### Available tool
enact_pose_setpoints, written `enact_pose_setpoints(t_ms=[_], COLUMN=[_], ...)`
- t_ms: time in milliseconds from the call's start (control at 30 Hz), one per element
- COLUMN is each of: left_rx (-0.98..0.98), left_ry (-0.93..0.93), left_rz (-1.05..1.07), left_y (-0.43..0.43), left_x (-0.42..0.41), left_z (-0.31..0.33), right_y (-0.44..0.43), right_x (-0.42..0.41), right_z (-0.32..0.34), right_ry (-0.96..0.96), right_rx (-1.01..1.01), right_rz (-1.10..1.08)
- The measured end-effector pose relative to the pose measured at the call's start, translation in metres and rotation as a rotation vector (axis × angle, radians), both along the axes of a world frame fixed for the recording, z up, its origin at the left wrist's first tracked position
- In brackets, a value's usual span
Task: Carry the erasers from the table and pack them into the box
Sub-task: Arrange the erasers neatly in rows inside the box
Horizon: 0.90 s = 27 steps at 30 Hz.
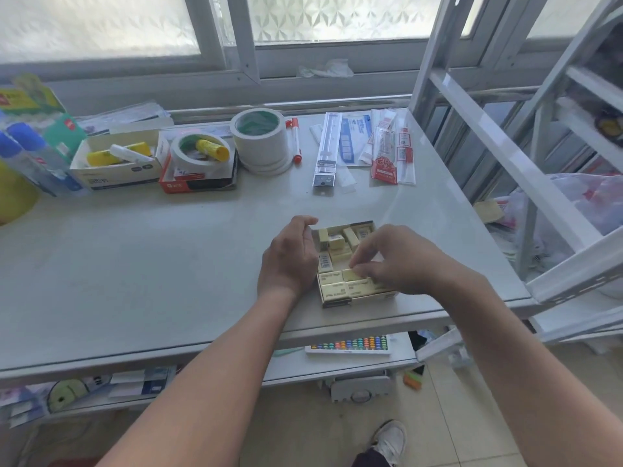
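Observation:
A small open cardboard box (338, 302) sits near the table's front edge, right of centre. Several pale yellow erasers (332, 287) lie in it, flat in rows at the front and jumbled at the back (337, 242). My left hand (291, 256) rests against the box's left side, fingers curled along its wall. My right hand (392, 259) hovers over the box's right half, fingertips pinching one yellow eraser (350, 274) in the middle row. The hand hides the right part of the box.
At the back stand two tape rolls (261, 139), a red marker (295, 139), packaged stationery (365, 146), boxes with glue sticks (119, 160) and blue-capped bottles (32, 160). A white metal rack (526, 146) rises at right. An abacus (350, 344) lies on the lower shelf.

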<state>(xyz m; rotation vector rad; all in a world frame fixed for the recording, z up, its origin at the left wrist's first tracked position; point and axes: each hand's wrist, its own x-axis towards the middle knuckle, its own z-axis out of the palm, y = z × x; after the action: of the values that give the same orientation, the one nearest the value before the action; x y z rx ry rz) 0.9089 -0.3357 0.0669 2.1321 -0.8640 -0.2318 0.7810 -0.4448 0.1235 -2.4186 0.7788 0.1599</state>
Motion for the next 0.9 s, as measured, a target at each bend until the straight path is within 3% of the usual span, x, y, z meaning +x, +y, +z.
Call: enact_pose_setpoints(t_ms=[233,400,533,700,900], left_rx=[-0.002,0.009,0.02,0.017,0.016], left_ry=[-0.015,-0.011,-0.003,-0.009,-0.005], left_rz=[0.006,0.002,0.008,0.004,0.001], left_y=[-0.001,-0.001,-0.002,-0.002,-0.002], left_x=[0.0,0.001,0.002,0.002,0.002], left_z=[-0.002,-0.002,-0.003,-0.005,-0.004], right_y=[0.008,0.001,0.006,-0.002,-0.002], right_x=[0.0,0.008,0.022,0.018,0.024], right_z=[0.005,0.005,-0.01,-0.011,-0.009], right_ry=[0.045,-0.238,-0.176,-0.228,-0.145], right_rx=[-0.209,-0.231,-0.289,-0.252,-0.304], right_rz=[0.105,-0.038,0.03,-0.045,0.08])
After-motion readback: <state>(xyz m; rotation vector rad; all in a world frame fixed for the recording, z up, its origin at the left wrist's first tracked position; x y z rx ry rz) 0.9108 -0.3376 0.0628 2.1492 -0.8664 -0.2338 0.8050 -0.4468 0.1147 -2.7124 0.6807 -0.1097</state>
